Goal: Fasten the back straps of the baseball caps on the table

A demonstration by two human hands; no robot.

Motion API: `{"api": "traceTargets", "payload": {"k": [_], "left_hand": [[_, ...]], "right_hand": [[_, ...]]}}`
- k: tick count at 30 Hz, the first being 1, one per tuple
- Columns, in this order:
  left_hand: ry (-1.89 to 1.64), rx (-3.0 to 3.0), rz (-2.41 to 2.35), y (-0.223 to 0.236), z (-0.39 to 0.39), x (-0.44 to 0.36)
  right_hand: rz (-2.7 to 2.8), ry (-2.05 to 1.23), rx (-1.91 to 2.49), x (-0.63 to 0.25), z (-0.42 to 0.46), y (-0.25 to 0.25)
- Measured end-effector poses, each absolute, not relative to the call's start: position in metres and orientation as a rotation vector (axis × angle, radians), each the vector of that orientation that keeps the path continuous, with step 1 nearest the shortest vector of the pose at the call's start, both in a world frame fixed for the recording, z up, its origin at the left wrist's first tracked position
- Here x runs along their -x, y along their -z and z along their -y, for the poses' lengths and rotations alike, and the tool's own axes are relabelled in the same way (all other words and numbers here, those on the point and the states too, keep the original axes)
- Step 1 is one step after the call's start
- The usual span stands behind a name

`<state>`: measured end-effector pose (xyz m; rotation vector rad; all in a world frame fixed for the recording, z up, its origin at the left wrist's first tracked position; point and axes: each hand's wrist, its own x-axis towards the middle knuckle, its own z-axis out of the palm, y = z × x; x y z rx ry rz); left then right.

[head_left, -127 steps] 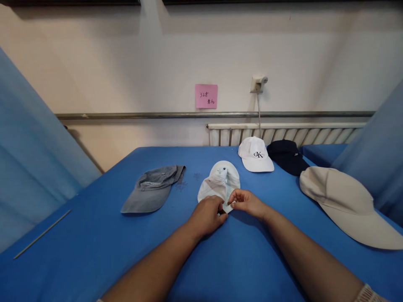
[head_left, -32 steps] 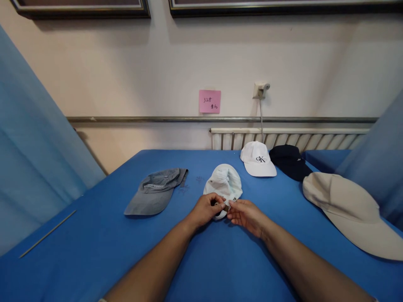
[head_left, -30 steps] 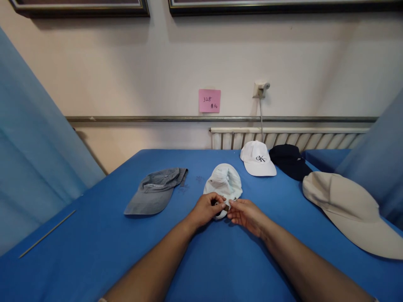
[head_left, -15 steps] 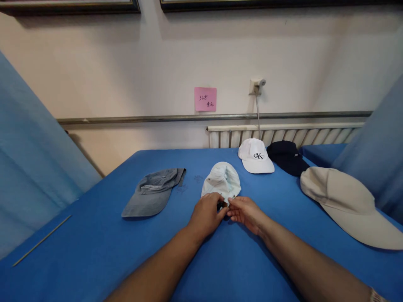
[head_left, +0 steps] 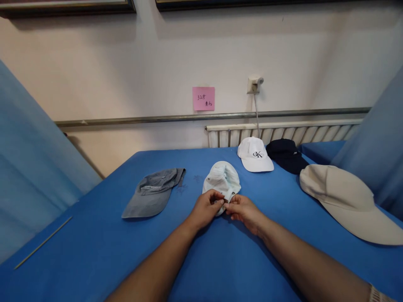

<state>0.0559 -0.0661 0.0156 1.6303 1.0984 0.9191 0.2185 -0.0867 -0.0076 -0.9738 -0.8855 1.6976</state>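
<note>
A pale white cap [head_left: 222, 180] lies in the middle of the blue table [head_left: 94, 251], crumpled, with its near edge toward me. My left hand [head_left: 206, 207] pinches that near edge with curled fingers. My right hand [head_left: 244, 211] meets it from the right, its thumb and fingers closed on the same strap end of the cap. The two hands almost touch. What lies between the fingertips is too small to make out.
A grey cap [head_left: 153, 191] lies to the left. At the back right sit a white cap with a black logo [head_left: 255, 154], a dark navy cap [head_left: 286, 155] and a large beige hat [head_left: 343, 199]. A thin rod [head_left: 42, 243] rests near the left edge. Blue screens flank both sides.
Over four seconds the pale cap went from flattened with its inside up to bunched and domed. In the last second both hands stayed pinched at its near edge with only small finger shifts.
</note>
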Motion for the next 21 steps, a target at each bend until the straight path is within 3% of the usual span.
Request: {"api": "traceTargets", "payload": {"k": [8, 21], "left_hand": [[-0.917, -1.252, -1.028, -0.0110, 0.0565, -0.0544], [-0.881, -1.174, -0.887, -0.0108, 0.0534, -0.0492]], "right_hand": [[1.029, -1.489, 1.020, -0.2144, 0.0814, 0.0095], [1.049, -1.611, 0.741, -0.2202, 0.0829, 0.0039]]}}
